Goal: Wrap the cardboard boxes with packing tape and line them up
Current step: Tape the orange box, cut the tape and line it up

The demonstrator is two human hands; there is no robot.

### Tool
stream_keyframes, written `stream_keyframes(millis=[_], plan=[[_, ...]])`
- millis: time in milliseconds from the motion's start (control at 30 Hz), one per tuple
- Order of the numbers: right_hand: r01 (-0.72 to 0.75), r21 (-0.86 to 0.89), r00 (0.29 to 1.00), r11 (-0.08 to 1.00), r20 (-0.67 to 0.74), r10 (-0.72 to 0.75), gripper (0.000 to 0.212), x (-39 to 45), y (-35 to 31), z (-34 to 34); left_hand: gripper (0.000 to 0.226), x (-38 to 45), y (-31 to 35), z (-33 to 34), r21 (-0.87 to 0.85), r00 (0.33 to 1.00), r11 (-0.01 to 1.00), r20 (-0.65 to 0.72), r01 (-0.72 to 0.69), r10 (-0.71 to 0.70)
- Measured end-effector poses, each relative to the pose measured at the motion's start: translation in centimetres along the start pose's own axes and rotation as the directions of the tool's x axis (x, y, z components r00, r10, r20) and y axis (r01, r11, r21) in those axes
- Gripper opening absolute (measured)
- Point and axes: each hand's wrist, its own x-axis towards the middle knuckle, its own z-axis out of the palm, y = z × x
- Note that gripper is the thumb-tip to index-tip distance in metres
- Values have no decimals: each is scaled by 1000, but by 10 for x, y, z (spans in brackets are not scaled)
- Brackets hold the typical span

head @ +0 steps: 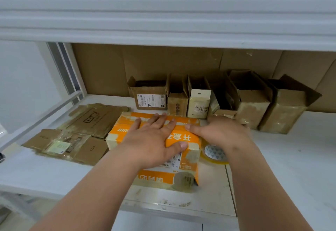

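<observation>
An orange and white box [156,140] lies flat in the middle of the frame, on a white shelf [281,167]. Its top carries white printed characters and a barcode label near its lower edge, and strips of yellowed tape cross its corners and its far end. The left hand [154,138] lies flat on top of the box, fingers straight and spread, the thumb along the box's right edge. The right hand [220,130] rests at the box's upper right corner with its fingers loosely bent; the thumb touches the box, and whether the other fingers grip anything cannot be told. Just below that hand, beside the box's right side, a roll of packing tape [215,153] lies flat on the shelf.

At the left of the frame, flattened cardboard boxes [81,132] lie on the shelf, patched with tape. Behind the orange box, toward the upper right, a row of open brown boxes [252,101] stands against a cardboard backing [163,61], their flaps up. A thick white beam [163,12] of the shelf above spans the top of the frame.
</observation>
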Motion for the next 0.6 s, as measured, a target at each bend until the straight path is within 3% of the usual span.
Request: stream_keyframes(millis=[200,333,500,600], plan=[[29,212,990,977,130,-58,57,-2,12,-8,105,-4,-6,5,36,999,999,-16,-28,29],[111,363,981,925,108,-160,28,-3,32,-7,103,0,-9,9,56,995,998,-99,-20,25],[147,511,969,847,96,-226,29,-9,43,-6,85,-6,-18,1,84,986,991,-120,-109,118],[133,677,934,724,160,-321,31,-21,48,-6,68,-11,-24,-5,57,987,997,-153,-45,53]])
